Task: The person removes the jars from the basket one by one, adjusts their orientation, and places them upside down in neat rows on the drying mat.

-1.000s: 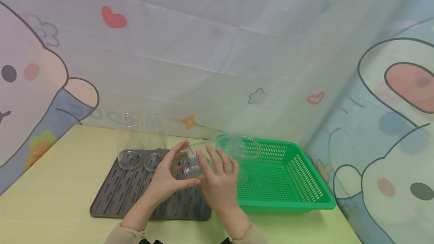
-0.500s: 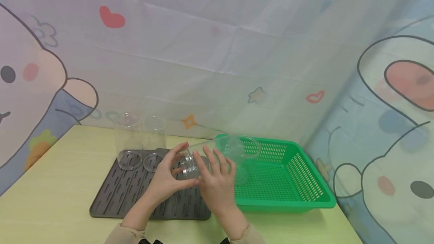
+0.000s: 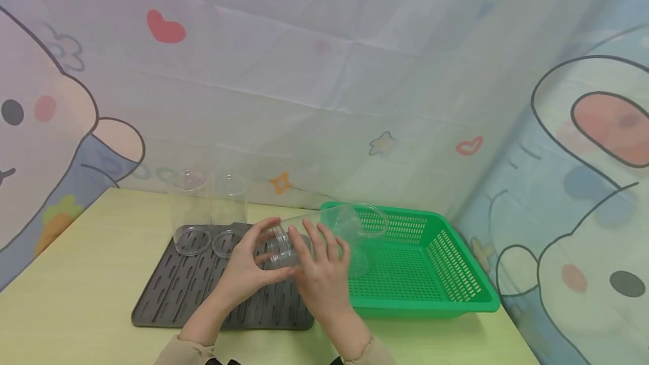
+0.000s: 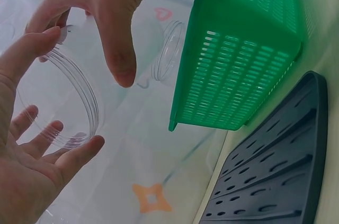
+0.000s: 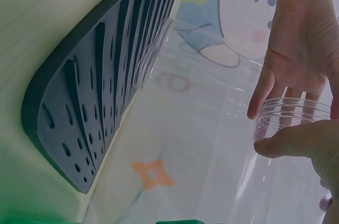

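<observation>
Two hands point(image 3: 324, 280), four clear jars point(image 3: 281, 245)

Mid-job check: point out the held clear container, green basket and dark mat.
Clear container point(image 3: 281, 245): head view, ridged end.
Green basket point(image 3: 426, 306): head view, front rim.
Dark mat point(image 3: 174, 292): head view, slotted surface, left part.

The right wrist view crops the clear container point(image 5: 280, 181).

Pale printed cloth point(image 3: 304, 72) behind a yellowish table point(image 3: 61, 269), orange star point(image 3: 274, 182) on this cloth, two red hearts point(image 3: 165, 27) above that star to its left, beige star point(image 3: 382, 143) to its right, pink heart outline point(image 3: 469, 146) farther right, one cartoon animal point(image 3: 40, 83) far left of it, another cartoon animal point(image 3: 598, 241) far right
</observation>
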### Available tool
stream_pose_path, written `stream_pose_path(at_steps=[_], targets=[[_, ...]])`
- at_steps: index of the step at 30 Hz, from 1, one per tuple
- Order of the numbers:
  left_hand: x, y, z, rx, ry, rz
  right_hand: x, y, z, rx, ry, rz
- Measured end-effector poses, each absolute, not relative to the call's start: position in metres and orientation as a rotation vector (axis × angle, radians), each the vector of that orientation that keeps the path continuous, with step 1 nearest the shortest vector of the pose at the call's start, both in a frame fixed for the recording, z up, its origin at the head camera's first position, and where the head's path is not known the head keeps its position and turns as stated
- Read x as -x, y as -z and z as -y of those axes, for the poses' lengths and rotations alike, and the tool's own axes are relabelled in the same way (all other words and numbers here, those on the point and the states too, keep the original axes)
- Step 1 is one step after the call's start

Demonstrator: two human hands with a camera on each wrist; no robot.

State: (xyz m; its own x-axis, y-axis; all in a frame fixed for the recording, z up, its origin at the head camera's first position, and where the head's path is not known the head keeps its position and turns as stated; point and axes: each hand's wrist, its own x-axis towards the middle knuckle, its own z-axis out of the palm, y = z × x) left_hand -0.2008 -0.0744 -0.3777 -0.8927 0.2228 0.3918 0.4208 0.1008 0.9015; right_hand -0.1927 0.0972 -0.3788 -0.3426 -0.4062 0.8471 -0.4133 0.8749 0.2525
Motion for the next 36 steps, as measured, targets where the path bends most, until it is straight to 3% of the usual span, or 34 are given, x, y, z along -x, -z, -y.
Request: stream_pose_path(at_steps=[26, 36], targets=[[0.202, 0.373, 0.092, 0.617, 1.886, 2.193, 0.190, 0.365, -0.118, -0.862, -0.207, 1.906], [0.203, 0.373, 0.098, 0.612, 1.891, 2.156, 0.193, 0.360, -0.125, -0.741, -0.624, 1.846]])
